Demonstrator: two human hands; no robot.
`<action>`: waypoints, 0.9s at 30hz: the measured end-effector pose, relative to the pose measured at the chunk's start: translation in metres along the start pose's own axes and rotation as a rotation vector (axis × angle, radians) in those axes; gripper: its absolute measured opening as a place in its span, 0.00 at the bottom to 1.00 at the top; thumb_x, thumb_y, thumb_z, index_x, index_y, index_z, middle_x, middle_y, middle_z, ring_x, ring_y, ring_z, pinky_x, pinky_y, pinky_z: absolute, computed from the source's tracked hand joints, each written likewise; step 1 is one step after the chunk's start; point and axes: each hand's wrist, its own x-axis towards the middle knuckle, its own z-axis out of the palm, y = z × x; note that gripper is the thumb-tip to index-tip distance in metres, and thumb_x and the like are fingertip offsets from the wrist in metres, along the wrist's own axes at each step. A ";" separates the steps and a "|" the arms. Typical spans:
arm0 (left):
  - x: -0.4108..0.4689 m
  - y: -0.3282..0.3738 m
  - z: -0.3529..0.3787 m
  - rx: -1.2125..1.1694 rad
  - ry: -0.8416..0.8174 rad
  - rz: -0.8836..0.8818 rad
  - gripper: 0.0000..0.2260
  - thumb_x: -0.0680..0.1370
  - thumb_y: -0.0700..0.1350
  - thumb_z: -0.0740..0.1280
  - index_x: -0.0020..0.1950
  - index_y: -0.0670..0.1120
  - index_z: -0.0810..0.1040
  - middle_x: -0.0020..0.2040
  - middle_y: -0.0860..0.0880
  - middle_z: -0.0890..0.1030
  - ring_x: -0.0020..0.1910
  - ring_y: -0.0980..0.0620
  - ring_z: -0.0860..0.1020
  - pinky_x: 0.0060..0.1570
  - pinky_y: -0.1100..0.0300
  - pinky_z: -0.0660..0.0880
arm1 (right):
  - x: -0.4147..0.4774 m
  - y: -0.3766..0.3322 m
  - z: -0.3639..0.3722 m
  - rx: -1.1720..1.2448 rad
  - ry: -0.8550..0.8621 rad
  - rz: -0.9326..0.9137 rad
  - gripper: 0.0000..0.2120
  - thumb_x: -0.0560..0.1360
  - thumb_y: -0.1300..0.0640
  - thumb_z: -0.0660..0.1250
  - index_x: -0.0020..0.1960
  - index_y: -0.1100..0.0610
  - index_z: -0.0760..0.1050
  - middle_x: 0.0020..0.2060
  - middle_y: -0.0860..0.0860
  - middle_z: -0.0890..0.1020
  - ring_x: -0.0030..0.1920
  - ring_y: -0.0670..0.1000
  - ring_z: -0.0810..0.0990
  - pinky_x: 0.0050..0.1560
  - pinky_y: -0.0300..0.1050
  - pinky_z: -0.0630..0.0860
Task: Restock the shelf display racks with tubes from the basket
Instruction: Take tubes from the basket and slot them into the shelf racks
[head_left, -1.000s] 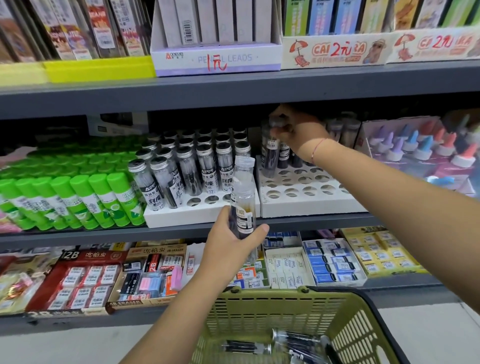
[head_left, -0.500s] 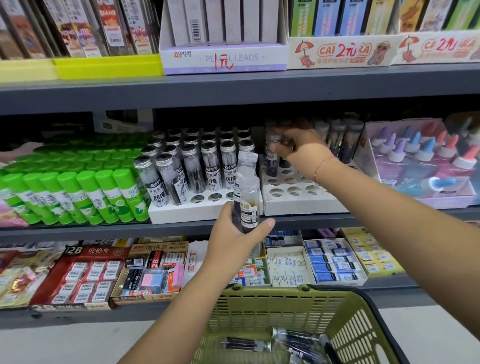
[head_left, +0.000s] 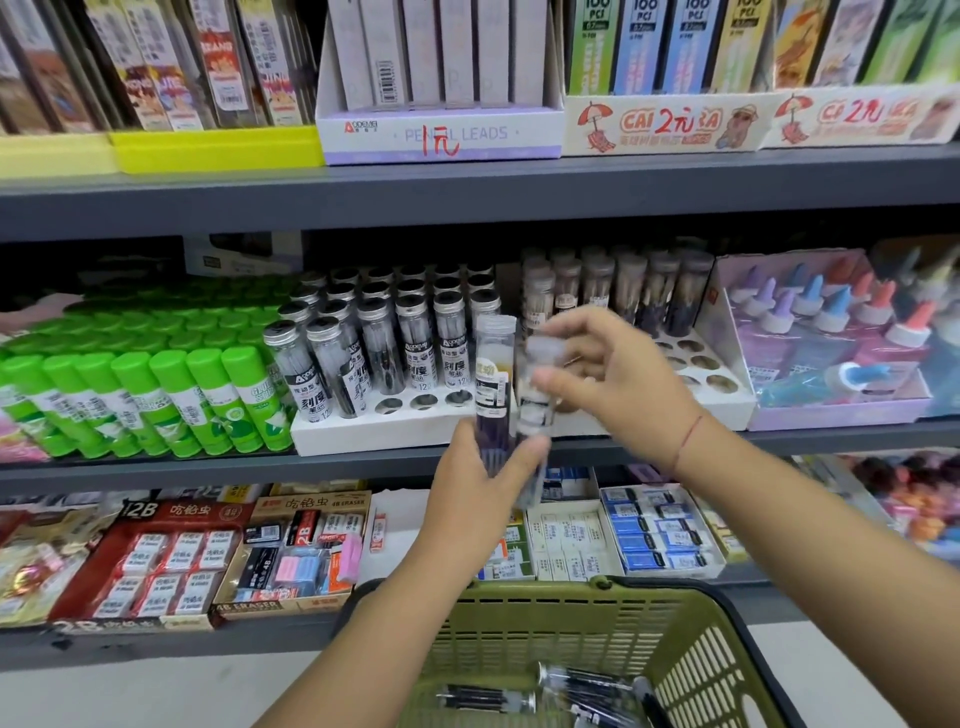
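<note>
My left hand (head_left: 480, 475) grips two clear tubes upright in front of the middle shelf; the left tube (head_left: 493, 384) shows a dark label. My right hand (head_left: 608, 379) pinches the top of the right tube (head_left: 537, 395), which is blurred. Behind them, the left white rack (head_left: 363, 431) holds several silver-capped tubes and has open holes in its front row. The right white rack (head_left: 727, 400) has tubes only along its back and several open holes. The green basket (head_left: 597, 618) at the bottom holds several dark tubes (head_left: 582, 691).
Green glue sticks (head_left: 156, 395) fill the shelf left of the racks. A purple box of glue bottles (head_left: 841, 353) stands to the right. Eraser boxes (head_left: 182, 551) line the lower shelf. The upper shelf (head_left: 467, 187) overhangs the racks closely.
My right hand has left the back of the right rack, come down and forward, and taken hold of the right tube in my left hand. My left hand kept its tubes.
</note>
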 end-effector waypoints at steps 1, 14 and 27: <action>0.000 0.000 0.001 -0.004 0.009 0.021 0.19 0.71 0.64 0.63 0.53 0.52 0.72 0.48 0.56 0.79 0.49 0.57 0.78 0.45 0.64 0.72 | 0.005 -0.002 -0.010 -0.007 0.058 -0.004 0.15 0.71 0.61 0.72 0.55 0.55 0.72 0.41 0.55 0.80 0.42 0.59 0.80 0.44 0.53 0.81; 0.017 -0.002 0.019 0.000 -0.153 0.028 0.19 0.68 0.72 0.55 0.55 0.67 0.69 0.52 0.59 0.80 0.55 0.63 0.77 0.58 0.56 0.73 | 0.095 0.032 -0.057 -0.300 0.313 0.030 0.17 0.74 0.56 0.69 0.61 0.58 0.76 0.55 0.55 0.81 0.47 0.45 0.74 0.51 0.37 0.70; 0.020 -0.010 0.017 -0.040 -0.177 0.035 0.14 0.73 0.64 0.58 0.58 0.65 0.70 0.53 0.62 0.79 0.50 0.63 0.80 0.60 0.54 0.75 | 0.113 0.039 -0.048 -0.409 0.151 0.021 0.18 0.70 0.59 0.72 0.58 0.53 0.74 0.48 0.53 0.81 0.50 0.57 0.81 0.56 0.55 0.76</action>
